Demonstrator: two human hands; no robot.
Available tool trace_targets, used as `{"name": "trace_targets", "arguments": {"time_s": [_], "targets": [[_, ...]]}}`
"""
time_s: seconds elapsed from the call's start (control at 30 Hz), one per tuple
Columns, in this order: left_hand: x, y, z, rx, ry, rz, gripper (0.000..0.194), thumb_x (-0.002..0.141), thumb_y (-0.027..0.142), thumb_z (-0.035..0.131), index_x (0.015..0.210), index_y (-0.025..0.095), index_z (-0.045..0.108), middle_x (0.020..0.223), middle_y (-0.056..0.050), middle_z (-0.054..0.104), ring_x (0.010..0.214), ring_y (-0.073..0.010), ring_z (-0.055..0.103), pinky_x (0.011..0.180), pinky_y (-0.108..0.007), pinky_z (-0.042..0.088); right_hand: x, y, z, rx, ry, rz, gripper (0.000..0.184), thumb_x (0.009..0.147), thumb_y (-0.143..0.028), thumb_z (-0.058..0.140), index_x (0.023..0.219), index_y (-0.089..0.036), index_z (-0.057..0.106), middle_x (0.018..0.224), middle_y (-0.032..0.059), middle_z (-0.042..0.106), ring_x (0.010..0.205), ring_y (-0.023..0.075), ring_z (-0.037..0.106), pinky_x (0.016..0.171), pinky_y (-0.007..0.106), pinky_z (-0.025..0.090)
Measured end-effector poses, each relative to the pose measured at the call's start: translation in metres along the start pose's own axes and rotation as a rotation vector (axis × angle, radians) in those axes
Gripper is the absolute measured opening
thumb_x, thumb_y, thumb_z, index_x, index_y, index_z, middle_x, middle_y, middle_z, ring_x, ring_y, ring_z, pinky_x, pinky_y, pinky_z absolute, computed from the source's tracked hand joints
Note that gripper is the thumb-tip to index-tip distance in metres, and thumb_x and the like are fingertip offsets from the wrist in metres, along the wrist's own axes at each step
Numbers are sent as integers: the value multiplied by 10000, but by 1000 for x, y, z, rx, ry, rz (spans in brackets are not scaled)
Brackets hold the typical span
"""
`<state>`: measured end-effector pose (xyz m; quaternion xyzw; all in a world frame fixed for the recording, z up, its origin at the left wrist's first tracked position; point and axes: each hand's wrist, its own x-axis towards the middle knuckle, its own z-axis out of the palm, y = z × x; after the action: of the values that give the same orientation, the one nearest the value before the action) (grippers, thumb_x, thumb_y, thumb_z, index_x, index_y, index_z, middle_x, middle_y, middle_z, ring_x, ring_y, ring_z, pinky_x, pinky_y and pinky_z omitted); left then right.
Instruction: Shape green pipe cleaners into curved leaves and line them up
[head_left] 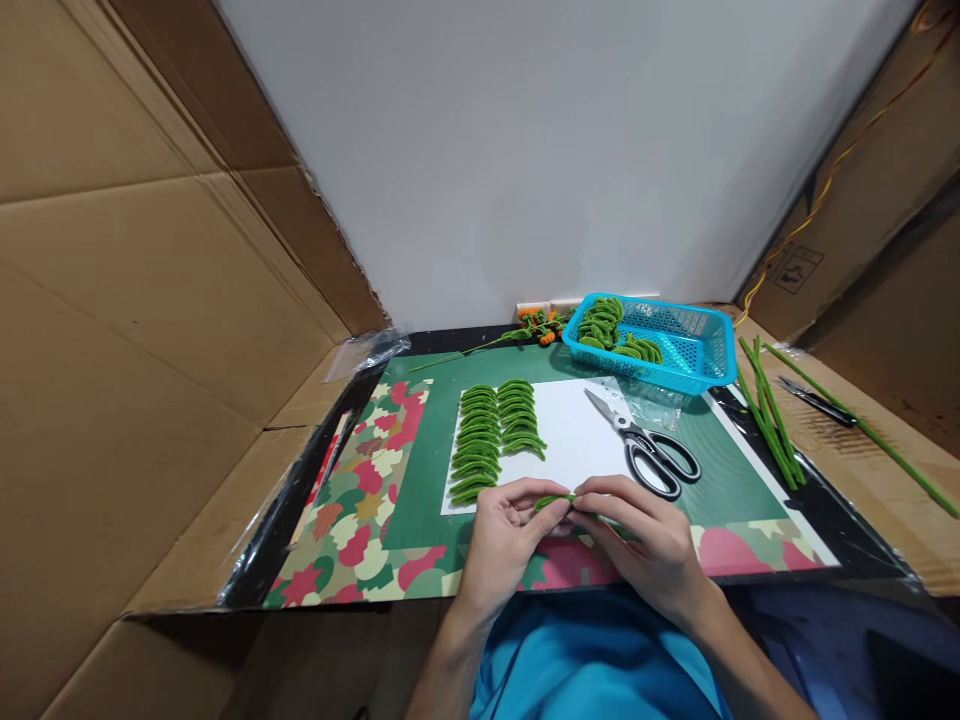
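Note:
Both my hands meet at the near edge of the table over a patterned mat (360, 520). My left hand (504, 545) and my right hand (645, 540) pinch a short green fuzzy pipe-cleaner piece (553, 499) between their fingertips. Just beyond them lies a white sheet (577, 445) with two rows of bent green pipe-cleaner pieces (495, 430). Black-handled scissors (645, 445) rest on the sheet's right side, close to my right hand.
A blue plastic basket (675, 350) holding more green pieces stands at the back right. Long green stems (772, 420) lie to the right, with a dark tool (817, 400) beyond them. A small orange-and-green flower stem (525, 332) lies at the back. Cardboard walls flank both sides.

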<state>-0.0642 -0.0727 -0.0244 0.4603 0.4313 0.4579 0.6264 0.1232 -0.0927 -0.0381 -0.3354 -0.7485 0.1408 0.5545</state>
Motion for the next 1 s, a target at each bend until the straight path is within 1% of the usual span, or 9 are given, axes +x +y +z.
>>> {"name": "trace_targets", "arguments": {"time_s": [0.13,0.23,0.4,0.53,0.7,0.83,1.0], "targets": [[0,2,1,-12,20,-15,379,721,397,974,926,107,843,779,-78,826,642,-183,782,700,-270,685,0,2,-1,-1,-25,15,234,989,-36,667,1133,-206,736,1054,102,763,926,208,748,801,314,640],[0,2,1,-9,11,-20,369,735,390,968,932,106,839,776,-81,827,652,-189,789,712,-277,688,1,2,-1,-14,-35,11,209,998,-55,668,1118,-216,729,1043,98,764,918,212,739,785,326,631],[0,-1,1,-20,15,15,348,737,361,969,924,105,826,798,-90,834,693,-210,808,728,-288,693,2,2,-2,-35,-42,26,186,999,-67,675,1100,-216,721,1029,94,762,905,217,727,767,333,612],[0,-2,0,-25,10,31,306,756,327,958,921,112,816,811,-87,839,733,-211,821,744,-271,690,2,2,-2,-57,-28,38,182,981,-71,711,1100,-208,708,1023,93,766,905,220,723,783,344,603],[-1,-1,1,7,56,75,274,766,311,949,901,118,808,860,-85,846,771,-205,818,759,-255,685,1,3,-1,-130,-45,-8,204,975,-65,715,1126,-202,699,1047,107,762,917,225,722,777,347,604],[-1,0,1,23,59,81,282,775,315,942,932,119,813,894,-91,847,822,-204,816,776,-241,678,-1,5,0,-160,-38,-24,247,986,-42,682,1156,-221,701,1063,104,763,925,217,727,775,339,606],[-1,0,2,31,74,57,321,774,355,942,956,117,827,865,-79,830,767,-201,805,741,-263,693,0,4,-1,-170,-60,-29,237,1002,-51,657,1152,-227,708,1067,105,764,921,212,737,755,327,612]]}}
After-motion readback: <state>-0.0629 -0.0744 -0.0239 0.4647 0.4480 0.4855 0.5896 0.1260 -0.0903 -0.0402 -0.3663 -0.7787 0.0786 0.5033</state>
